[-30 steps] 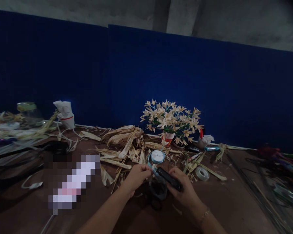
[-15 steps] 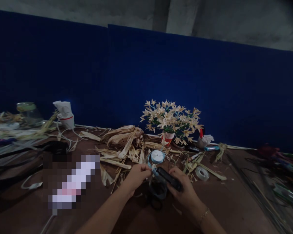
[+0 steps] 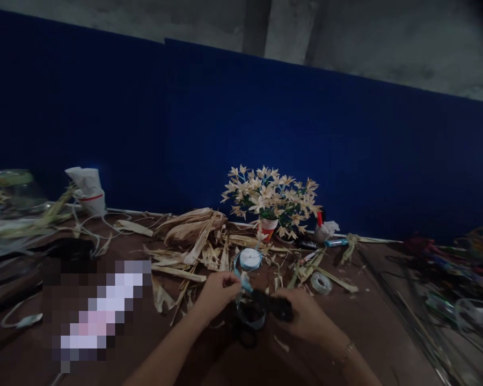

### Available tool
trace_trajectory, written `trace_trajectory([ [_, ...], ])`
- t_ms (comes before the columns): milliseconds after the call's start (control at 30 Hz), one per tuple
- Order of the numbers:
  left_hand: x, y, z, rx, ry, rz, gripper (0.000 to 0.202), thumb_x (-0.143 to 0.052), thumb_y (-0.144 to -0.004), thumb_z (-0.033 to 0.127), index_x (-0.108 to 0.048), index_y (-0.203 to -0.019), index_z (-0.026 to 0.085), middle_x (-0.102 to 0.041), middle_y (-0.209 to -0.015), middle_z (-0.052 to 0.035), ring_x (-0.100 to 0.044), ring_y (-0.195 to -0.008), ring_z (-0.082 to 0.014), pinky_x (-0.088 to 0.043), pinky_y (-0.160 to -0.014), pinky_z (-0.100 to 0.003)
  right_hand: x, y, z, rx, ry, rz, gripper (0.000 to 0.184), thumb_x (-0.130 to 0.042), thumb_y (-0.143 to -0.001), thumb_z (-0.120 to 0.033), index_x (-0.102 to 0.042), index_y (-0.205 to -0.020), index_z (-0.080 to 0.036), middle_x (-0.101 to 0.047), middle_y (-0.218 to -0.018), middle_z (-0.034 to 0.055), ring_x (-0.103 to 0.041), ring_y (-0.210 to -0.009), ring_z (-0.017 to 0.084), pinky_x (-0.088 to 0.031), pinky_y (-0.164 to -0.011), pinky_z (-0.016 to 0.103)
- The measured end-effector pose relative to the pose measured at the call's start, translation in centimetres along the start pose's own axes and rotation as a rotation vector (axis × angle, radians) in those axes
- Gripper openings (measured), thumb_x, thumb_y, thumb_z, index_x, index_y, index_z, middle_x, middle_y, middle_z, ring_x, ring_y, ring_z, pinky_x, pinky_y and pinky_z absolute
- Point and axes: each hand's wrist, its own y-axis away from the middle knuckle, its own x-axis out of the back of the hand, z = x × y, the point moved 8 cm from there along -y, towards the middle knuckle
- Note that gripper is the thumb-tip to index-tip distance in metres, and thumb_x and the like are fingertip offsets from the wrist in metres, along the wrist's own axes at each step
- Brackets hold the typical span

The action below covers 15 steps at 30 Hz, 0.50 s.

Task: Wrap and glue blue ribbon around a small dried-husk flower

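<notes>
My left hand (image 3: 220,290) is closed in a pinch at the end of a light blue ribbon (image 3: 246,284), where a small pale piece also shows. Wrapped in my right hand (image 3: 300,310) is a black oblong tool (image 3: 274,304), its front end close to the ribbon. Blur hides what kind of tool it is. Just behind my hands lies a white and light blue ribbon spool (image 3: 250,259), with a pale flower (image 3: 261,235) on a blue stem rising by it. Beneath my hands, a dark ring-shaped handle (image 3: 245,338) rests on the table.
Behind the spool, a red and white cup (image 3: 268,228) holds many pale husk flowers (image 3: 269,195). Dry corn husks (image 3: 197,230) lie to its left. A clear tape roll (image 3: 321,283) sits right of my hands. White cables (image 3: 104,228) and a pixelated object (image 3: 104,311) are left.
The view has swung slightly right, so things appear farther left. The black tool has turned a little in my right hand, while my left hand keeps its pinch.
</notes>
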Motion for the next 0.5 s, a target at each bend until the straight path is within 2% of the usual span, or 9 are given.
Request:
trace_trajectory([
  [33,0.0,-0.1,-0.2,0.008,-0.005,-0.003,0.012,-0.051,-0.056,0.023,-0.056,-0.057,0.013,-0.048,-0.048,0.0042,-0.04,-0.047,-0.009,-0.031,-0.048,-0.02,-0.1,0.2,0.1,-0.014,-0.077,-0.045,0.007,-0.052,-0.067,-0.023,-0.055,-0.068,-0.017,-0.054,-0.058,-0.0021,-0.048,-0.053,0.011,-0.033,-0.049,0.019],
  [67,0.0,-0.2,-0.3,0.01,-0.008,-0.004,0.012,-0.051,-0.056,0.024,-0.056,-0.056,0.013,-0.048,-0.048,0.004,-0.041,-0.047,-0.0091,-0.031,-0.048,-0.02,0.3,0.4,0.6,-0.046,-0.134,-0.022,0.011,-0.05,-0.069,-0.026,-0.055,-0.072,-0.016,-0.055,-0.06,-0.0016,-0.049,-0.053,0.012,-0.035,-0.048,0.02],
  [133,-0.1,-0.2,-0.4,-0.001,0.015,-0.017,0.013,-0.051,-0.057,0.025,-0.055,-0.056,0.013,-0.049,-0.047,0.0038,-0.042,-0.047,-0.0095,-0.032,-0.049,-0.021,2.4,0.9,2.6,-0.173,-0.109,0.173,0.018,-0.047,-0.071,-0.027,-0.054,-0.083,-0.016,-0.057,-0.068,0.0013,-0.052,-0.059,0.014,-0.038,-0.053,0.022],
  [167,-0.1,-0.2,-0.4,-0.008,0.03,-0.022,0.012,-0.051,-0.058,0.025,-0.055,-0.056,0.013,-0.05,-0.048,0.0037,-0.042,-0.048,-0.0095,-0.032,-0.05,-0.021,3.7,1.3,3.8,-0.242,-0.006,0.283,0.022,-0.047,-0.069,-0.024,-0.053,-0.088,-0.015,-0.058,-0.074,0.0032,-0.053,-0.066,0.017,-0.039,-0.057,0.024],
  [233,-0.2,-0.1,-0.3,-0.011,0.052,-0.028,0.012,-0.051,-0.059,0.024,-0.055,-0.057,0.013,-0.05,-0.049,0.0036,-0.043,-0.049,-0.0094,-0.032,-0.051,-0.02,5.6,2.3,6.0,-0.375,0.293,0.373,0.035,-0.048,-0.063,-0.016,-0.049,-0.098,-0.015,-0.057,-0.093,0.0084,-0.052,-0.086,0.023,-0.039,-0.069,0.029],
  [300,-0.3,0.0,-0.3,0.006,0.065,-0.033,0.012,-0.051,-0.059,0.024,-0.056,-0.058,0.013,-0.051,-0.05,0.0035,-0.043,-0.049,-0.0089,-0.032,-0.05,-0.02,6.3,3.4,8.2,-0.514,0.504,0.324,0.034,-0.046,-0.065,-0.016,-0.048,-0.098,-0.01,-0.056,-0.094,0.0137,-0.051,-0.089,0.026,-0.038,-0.072,0.033],
  [367,-0.5,0.1,-0.2,0.016,0.076,-0.041,0.013,-0.052,-0.059,0.025,-0.056,-0.059,0.013,-0.05,-0.05,0.0036,-0.041,-0.048,-0.0083,-0.031,-0.049,-0.02,6.3,4.6,9.8,-0.636,0.636,0.252,0.031,-0.043,-0.067,-0.015,-0.048,-0.097,-0.009,-0.057,-0.092,0.0152,-0.052,-0.089,0.028,-0.038,-0.07,0.036],
  [433,-0.6,0.2,-0.3,0.026,0.092,-0.051,0.013,-0.052,-0.059,0.025,-0.055,-0.058,0.013,-0.05,-0.049,0.004,-0.04,-0.047,-0.0079,-0.03,-0.048,-0.019,6.5,5.5,9.8,-0.7,0.753,0.238,0.029,-0.043,-0.067,-0.013,-0.05,-0.095,-0.01,-0.057,-0.091,0.0156,-0.051,-0.089,0.029,-0.037,-0.071,0.041],
  [500,-0.8,0.2,-0.4,0.037,0.109,-0.061,0.013,-0.053,-0.059,0.026,-0.055,-0.058,0.013,-0.05,-0.049,0.0039,-0.041,-0.047,-0.0081,-0.031,-0.049,-0.02,6.8,5.5,8.1,-0.676,0.842,0.312,0.029,-0.045,-0.066,-0.011,-0.051,-0.094,-0.01,-0.056,-0.092,0.017,-0.05,-0.091,0.031,-0.034,-0.076,0.046],
])
